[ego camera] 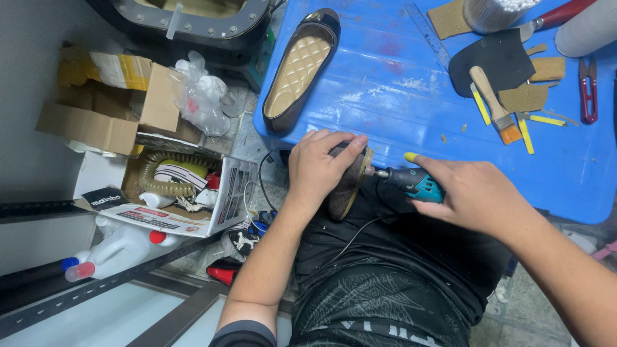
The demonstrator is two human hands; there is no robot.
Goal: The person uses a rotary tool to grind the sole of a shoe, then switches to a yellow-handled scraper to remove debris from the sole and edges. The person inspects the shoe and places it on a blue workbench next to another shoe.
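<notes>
Left hand (318, 168) clamped round dark shoe (347, 186), holding it on lap, sole edge turned toward tool. Right hand (479, 196) wrapped round teal-and-black rotary tool (411, 181), tip touching shoe edge, index finger stretched along body. Both sit just below front edge of blue tabletop (398, 83). Second flat shoe (299, 67) lies on tabletop, quilted gold insole up. Brush (495, 103) and red snips (587, 90) farther right. Open cardboard boxes (128, 148) on floor at left.

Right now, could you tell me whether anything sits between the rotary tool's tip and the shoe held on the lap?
Nothing visible does. The rotary tool in the right hand points its tip straight at the sole edge of the shoe, which the left hand grips.
</notes>
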